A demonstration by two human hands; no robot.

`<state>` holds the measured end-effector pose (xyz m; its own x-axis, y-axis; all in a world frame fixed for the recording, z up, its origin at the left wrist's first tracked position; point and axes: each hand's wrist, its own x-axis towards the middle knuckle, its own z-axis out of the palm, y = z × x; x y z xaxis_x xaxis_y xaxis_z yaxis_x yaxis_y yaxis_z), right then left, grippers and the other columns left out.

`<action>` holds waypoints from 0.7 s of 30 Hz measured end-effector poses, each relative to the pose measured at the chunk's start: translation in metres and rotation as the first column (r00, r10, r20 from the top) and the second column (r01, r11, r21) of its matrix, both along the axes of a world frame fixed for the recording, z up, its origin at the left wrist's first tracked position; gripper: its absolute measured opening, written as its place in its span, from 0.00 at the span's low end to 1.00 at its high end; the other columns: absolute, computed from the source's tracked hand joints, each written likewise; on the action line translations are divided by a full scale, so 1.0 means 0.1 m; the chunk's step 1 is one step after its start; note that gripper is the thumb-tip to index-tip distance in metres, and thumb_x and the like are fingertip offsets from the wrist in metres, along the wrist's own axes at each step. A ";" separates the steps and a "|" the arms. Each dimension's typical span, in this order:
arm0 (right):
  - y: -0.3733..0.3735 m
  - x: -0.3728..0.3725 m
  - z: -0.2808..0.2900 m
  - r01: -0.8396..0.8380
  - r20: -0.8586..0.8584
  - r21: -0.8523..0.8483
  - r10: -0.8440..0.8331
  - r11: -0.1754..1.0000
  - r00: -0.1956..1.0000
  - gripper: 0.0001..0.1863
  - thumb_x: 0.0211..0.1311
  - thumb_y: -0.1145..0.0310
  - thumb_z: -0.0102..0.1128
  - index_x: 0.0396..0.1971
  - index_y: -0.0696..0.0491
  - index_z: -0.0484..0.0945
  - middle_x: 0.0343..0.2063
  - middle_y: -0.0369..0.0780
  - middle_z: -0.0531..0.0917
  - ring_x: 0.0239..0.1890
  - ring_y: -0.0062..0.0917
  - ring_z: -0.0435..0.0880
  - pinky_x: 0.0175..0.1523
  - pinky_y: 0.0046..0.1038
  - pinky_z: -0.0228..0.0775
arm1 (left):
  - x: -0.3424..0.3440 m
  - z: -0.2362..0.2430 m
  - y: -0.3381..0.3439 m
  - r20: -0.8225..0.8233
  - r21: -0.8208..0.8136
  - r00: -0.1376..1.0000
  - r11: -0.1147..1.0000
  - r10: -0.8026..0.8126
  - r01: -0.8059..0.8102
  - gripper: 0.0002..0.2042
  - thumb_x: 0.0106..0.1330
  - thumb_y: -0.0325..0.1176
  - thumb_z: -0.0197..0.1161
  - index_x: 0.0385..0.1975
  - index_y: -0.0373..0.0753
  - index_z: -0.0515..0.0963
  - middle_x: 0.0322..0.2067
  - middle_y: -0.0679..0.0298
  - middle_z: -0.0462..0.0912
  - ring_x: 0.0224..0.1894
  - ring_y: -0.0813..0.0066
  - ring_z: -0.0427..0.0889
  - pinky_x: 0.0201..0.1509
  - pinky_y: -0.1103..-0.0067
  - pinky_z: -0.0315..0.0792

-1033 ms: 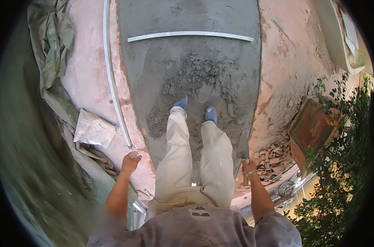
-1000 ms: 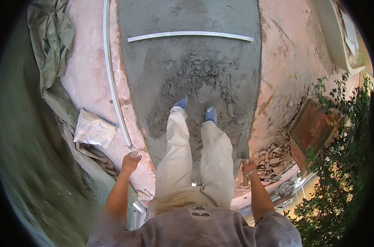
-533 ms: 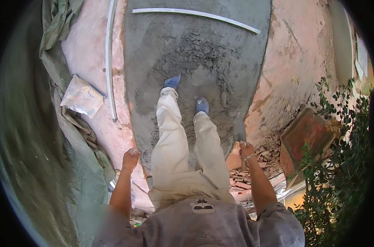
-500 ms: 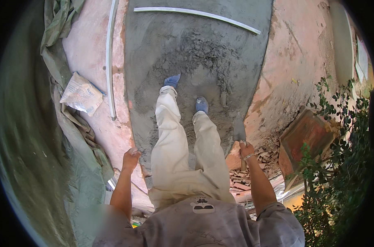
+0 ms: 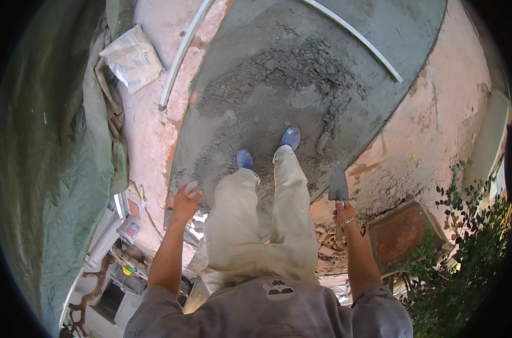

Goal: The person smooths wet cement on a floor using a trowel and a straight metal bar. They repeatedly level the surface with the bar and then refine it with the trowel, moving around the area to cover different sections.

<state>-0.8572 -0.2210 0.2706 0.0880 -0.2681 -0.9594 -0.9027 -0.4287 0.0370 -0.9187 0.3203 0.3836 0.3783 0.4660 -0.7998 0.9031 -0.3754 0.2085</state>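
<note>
My right hand [image 5: 344, 212] is closed round the handle of a trowel [image 5: 338, 183]. Its grey, pointed blade sticks out ahead of my fist, over the right edge of the wet mortar. My left hand [image 5: 186, 203] hangs near the mortar's left edge, loosely curled with its fingers a little apart; no tool shows in it. Grey mortar [image 5: 227, 127] covers the strip of ground under my blue-covered feet, and a rough, lumpy heap of it [image 5: 318, 65] lies ahead of them. Beyond the heap a long pale straightedge [image 5: 357, 36] lies across the smoother surface.
A second pale bar [image 5: 185, 53] runs along the pinkish slab at left, beside a crumpled bag [image 5: 133, 59]. Green tarpaulin [image 5: 47, 141] hangs along the far left. To the right are a rusty tray [image 5: 405, 236], broken rubble [image 5: 328, 248] and a leafy bush [image 5: 464, 248].
My view has turned, and I have stepped forward with my right foot now leading. The trowel blade shows more fully, pointing ahead. My left hand's fingers have loosened.
</note>
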 end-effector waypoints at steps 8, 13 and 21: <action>0.32 0.13 -0.26 -0.162 -0.011 0.031 0.162 0.986 0.987 0.10 0.67 0.66 0.60 0.34 0.57 0.72 0.16 0.39 0.78 0.12 0.24 0.73 0.16 0.32 0.64 | -0.70 -0.29 -0.75 0.119 -0.182 0.993 0.983 -0.005 0.026 0.21 0.62 0.37 0.67 0.55 0.37 0.77 0.51 0.50 0.79 0.55 0.54 0.78 0.58 0.67 0.74; 0.68 0.08 -0.21 -0.333 0.066 -0.033 0.335 0.942 0.940 0.13 0.68 0.63 0.59 0.34 0.58 0.72 0.14 0.38 0.75 0.11 0.24 0.71 0.16 0.32 0.63 | -1.13 -0.50 -0.99 0.287 -0.203 0.958 0.976 -0.019 0.081 0.22 0.62 0.39 0.67 0.55 0.38 0.76 0.52 0.52 0.78 0.54 0.53 0.78 0.58 0.67 0.73; 1.27 0.13 -0.02 -0.627 0.239 -0.094 0.629 0.773 0.739 0.19 0.70 0.58 0.54 0.39 0.63 0.72 0.14 0.40 0.77 0.12 0.26 0.76 0.17 0.33 0.68 | -1.20 -0.55 -1.01 0.305 -0.372 0.952 0.921 0.006 0.113 0.23 0.63 0.39 0.64 0.57 0.37 0.75 0.55 0.53 0.76 0.57 0.55 0.76 0.61 0.67 0.71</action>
<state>-0.8438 -0.0936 0.2683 0.4672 -0.0745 -0.8810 -0.4076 -0.9024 -0.1398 -1.0390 0.2192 0.3285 0.6396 0.1205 -0.7592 0.7585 -0.2595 0.5978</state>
